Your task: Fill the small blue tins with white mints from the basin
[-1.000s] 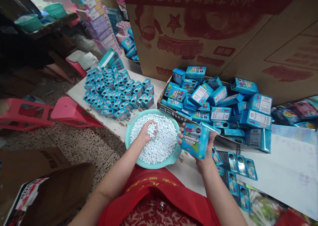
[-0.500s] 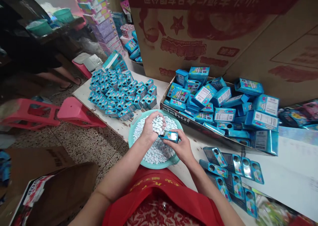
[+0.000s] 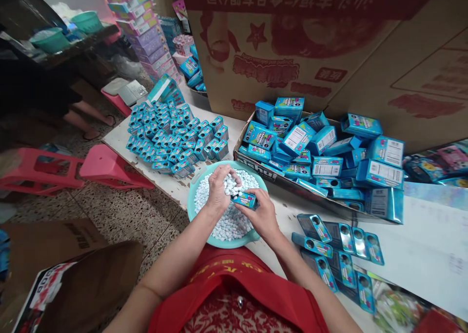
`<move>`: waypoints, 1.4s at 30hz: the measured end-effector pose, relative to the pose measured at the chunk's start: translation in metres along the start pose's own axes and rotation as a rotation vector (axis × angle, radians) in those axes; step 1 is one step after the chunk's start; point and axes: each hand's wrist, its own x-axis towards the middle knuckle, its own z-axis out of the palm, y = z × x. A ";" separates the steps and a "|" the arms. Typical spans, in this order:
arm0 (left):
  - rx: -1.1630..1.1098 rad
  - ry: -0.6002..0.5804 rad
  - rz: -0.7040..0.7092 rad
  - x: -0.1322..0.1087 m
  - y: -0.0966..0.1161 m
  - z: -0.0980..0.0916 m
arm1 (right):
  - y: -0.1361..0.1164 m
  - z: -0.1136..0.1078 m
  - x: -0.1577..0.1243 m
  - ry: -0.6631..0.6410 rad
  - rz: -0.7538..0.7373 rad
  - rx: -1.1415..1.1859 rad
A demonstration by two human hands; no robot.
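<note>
My left hand (image 3: pixel 218 189) is cupped around a handful of small white candies (image 3: pixel 231 184), tipped at the end of a small blue candy box (image 3: pixel 244 200). My right hand (image 3: pixel 263 215) grips that box by its sides, its printed face turned up. Both hands are above a turquoise basin (image 3: pixel 191 204) filled with loose white candies (image 3: pixel 228 229). The box's opening is mostly hidden by my left fingers and the candies.
Rows of upright blue boxes (image 3: pixel 171 138) stand on the table to the left. A carton (image 3: pixel 268 173) heaped with blue boxes (image 3: pixel 327 167) lies beyond the basin. Several boxes with round holes (image 3: pixel 345 267) lie at right. Another person's legs (image 3: pixel 82 118) and pink stools (image 3: pixel 106 165) are at left.
Fewer candies show in my left hand, whose fingers have curled in more. The box and my right hand have moved slightly left. The whole view has shifted a little.
</note>
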 end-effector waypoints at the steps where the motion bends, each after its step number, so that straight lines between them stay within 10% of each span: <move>1: 0.002 0.004 -0.001 0.000 0.000 0.000 | -0.001 0.000 0.000 0.000 -0.009 -0.006; 42: 0.205 0.070 0.124 -0.009 0.002 0.006 | -0.013 -0.001 0.008 0.012 0.022 0.048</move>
